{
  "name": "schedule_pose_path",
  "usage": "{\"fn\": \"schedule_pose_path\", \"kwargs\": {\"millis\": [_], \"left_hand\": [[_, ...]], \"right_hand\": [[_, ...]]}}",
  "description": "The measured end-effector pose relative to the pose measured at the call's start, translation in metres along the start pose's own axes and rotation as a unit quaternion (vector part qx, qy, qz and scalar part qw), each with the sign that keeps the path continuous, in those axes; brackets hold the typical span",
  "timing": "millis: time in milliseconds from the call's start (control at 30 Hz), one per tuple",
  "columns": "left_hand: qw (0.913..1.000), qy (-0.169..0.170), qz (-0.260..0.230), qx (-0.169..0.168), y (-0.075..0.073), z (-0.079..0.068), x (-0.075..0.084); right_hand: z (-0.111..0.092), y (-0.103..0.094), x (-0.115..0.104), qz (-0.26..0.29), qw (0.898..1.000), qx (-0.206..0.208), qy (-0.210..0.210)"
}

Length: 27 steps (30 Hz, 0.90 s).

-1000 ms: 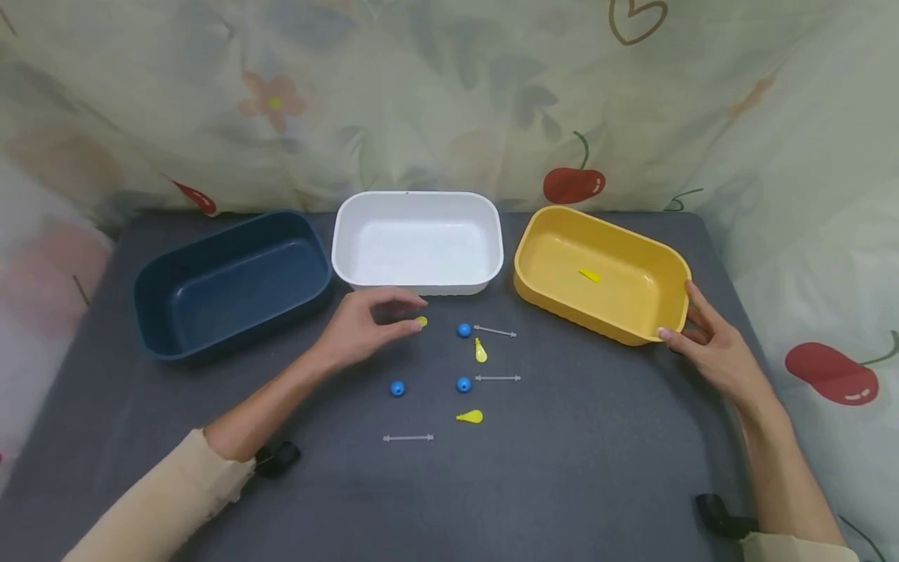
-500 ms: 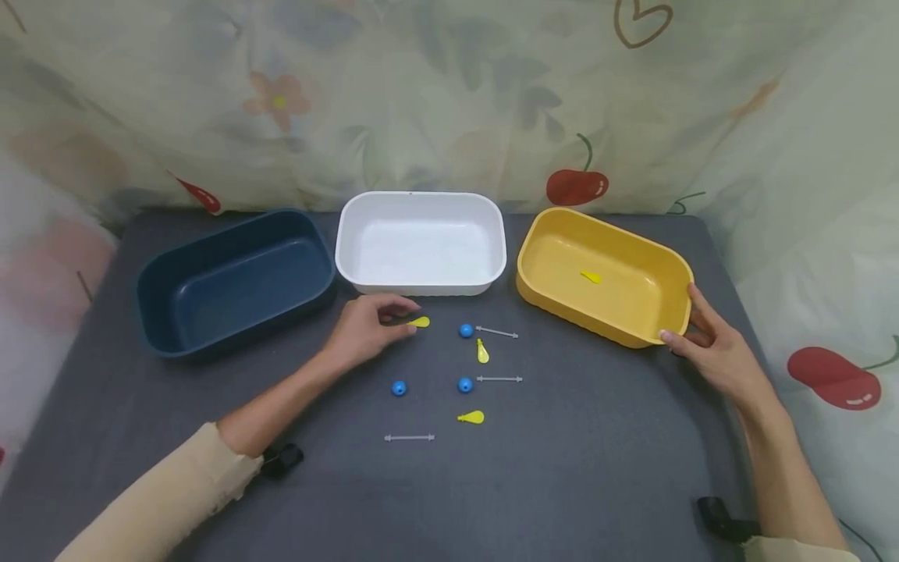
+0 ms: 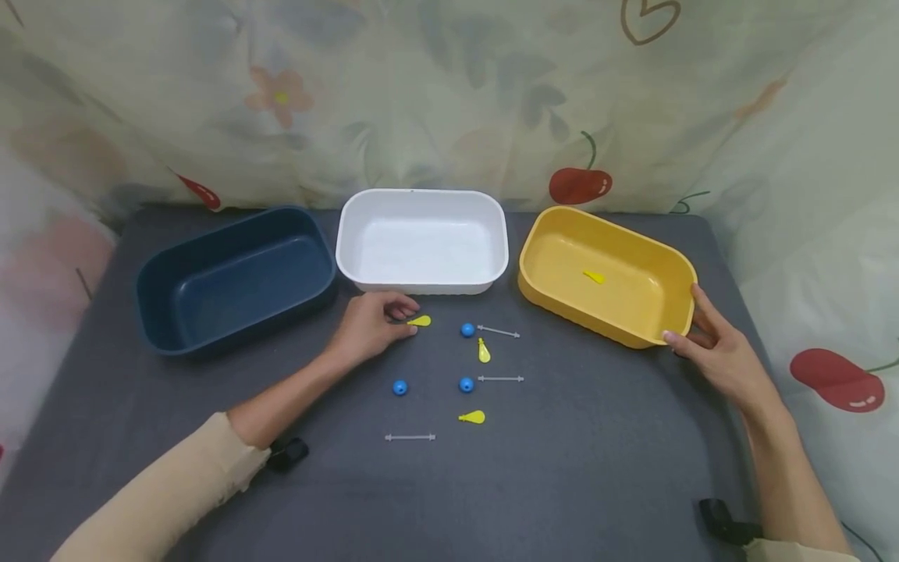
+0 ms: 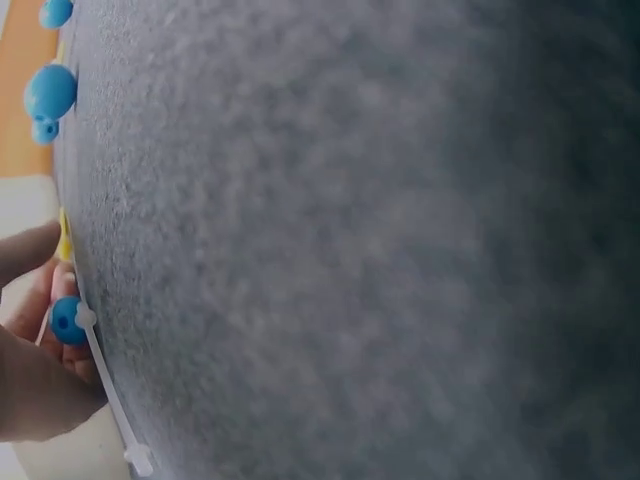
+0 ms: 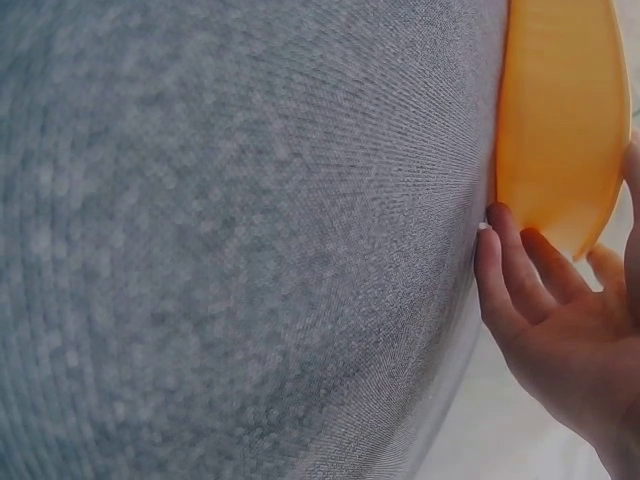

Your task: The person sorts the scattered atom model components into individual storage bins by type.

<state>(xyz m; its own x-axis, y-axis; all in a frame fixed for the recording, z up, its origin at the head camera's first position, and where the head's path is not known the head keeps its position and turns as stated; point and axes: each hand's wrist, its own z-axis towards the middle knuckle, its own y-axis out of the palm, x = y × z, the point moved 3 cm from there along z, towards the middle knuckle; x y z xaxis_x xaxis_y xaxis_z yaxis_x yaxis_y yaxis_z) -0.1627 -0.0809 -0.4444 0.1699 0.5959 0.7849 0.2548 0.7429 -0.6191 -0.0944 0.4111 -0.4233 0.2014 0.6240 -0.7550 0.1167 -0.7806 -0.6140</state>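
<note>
**Left hand [image 3: 367,322] at a small yellow piece [image 3: 421,321], right hand [image 3: 726,359] on a yellow tray [image 3: 562,251]**

Nearest on the dark grey table [image 3: 590,476] lies a thin, pale rod [image 3: 410,437] with knobbed ends. Beyond it is a yellow teardrop [image 3: 473,417], its wide end round, its stem narrow. Next come two blue beads [image 3: 400,387], well apart, the right one just beside a second pale rod [image 3: 501,378]. Farther still, another yellow teardrop stands stem away, near a third blue bead [image 3: 467,330] and a slanting third rod [image 3: 499,332].

To the left of that bead, just in front of the white tray [image 3: 421,243], is the small yellow piece at the left hand: bright, smooth, rounded at its right end and tapering toward the fingers. Thumb and fingers stand a narrow gap apart about the tapered end; whether they pinch it, I cannot tell.

The right hand grips the right end of the yellow tray, thumb at the near corner, fingers against the end wall. This tray is glossy, deep and round-cornered, set aslant, with one yellow sliver [image 3: 593,277] on its floor. A navy tray [image 3: 232,290] slants at far left. Printed cloth [image 3: 435,101] hangs behind.
</note>
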Motion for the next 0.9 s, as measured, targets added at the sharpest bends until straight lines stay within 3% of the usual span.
{"fn": "schedule_pose_path", "kwargs": {"millis": [400,900], "left_hand": [[0.9989,-0.018,0.038,0.02,0.005,0.0,0.003],[0.9991,0.005,0.039,0.012,0.006,-0.003,0.012]], "right_hand": [[0.001,0.0,0.0,0.003,1.0,-0.002,-0.001],[0.001,0.0,0.0,0.007,1.0,-0.004,-0.009]]}}
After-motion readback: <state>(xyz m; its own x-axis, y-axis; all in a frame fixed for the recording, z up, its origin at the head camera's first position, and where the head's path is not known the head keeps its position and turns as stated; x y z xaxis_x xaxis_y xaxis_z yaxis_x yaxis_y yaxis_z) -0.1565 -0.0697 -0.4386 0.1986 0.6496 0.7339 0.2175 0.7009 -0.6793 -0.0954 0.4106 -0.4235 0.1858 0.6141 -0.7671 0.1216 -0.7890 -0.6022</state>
